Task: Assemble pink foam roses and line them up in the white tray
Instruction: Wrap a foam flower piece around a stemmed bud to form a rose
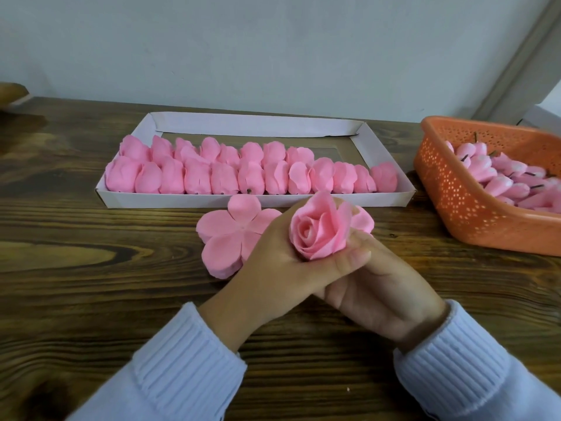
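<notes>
Pale sleeves (170, 360) at the bottom of the frame; both hands are closed round one pink rose.
At the centre, the left hand (273, 253) wraps the rose (318, 235) from the left, with its thumb laid across the base. The right hand (385, 287) cups it from below and from the right with curled fingers, whose tips are partly hidden. The rose is held above the bench (91, 268), just in front of the near rim of the white tray (258, 202). I think the base should stay pinched while the outer petals are pressed in gently, because foam probably creases easily. The free place at the right end of the back row of finished roses (243, 174) seems the natural spot for it.
</notes>
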Tool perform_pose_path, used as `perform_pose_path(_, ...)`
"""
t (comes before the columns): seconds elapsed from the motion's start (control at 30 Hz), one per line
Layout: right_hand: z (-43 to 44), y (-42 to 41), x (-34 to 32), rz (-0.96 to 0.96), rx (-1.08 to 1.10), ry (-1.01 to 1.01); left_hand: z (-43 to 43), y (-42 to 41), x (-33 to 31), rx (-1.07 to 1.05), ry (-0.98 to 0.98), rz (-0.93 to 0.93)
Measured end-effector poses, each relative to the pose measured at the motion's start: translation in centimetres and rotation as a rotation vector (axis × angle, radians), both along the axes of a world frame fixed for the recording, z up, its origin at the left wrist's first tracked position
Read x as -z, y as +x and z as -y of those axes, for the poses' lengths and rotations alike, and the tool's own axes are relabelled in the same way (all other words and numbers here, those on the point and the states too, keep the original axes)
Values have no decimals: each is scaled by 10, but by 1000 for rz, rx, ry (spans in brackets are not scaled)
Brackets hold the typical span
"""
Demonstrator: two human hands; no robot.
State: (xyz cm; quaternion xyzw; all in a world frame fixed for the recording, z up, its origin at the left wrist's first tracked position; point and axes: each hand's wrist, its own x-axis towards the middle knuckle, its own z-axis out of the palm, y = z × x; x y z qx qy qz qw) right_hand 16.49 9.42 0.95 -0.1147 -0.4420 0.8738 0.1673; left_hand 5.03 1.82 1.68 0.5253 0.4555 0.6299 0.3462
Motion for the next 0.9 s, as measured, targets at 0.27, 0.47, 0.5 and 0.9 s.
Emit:
perform_pose_path(0.27, 2, -3, 1, 49, -90, -15, 3, 1, -5, 84, 35, 5)
perform_pose_path(0.47, 3, -2, -2, 94, -68, -10, 5, 1, -4, 126, -19, 43)
perform_pose_path(0.5, 3, -2, -3, 96, -72, -12, 5, 1, -3, 139, -29, 53)
perform_pose_path(0.9, 1, -2, 1, 74, -119, -31, 3, -1, -1, -74, 21, 16)
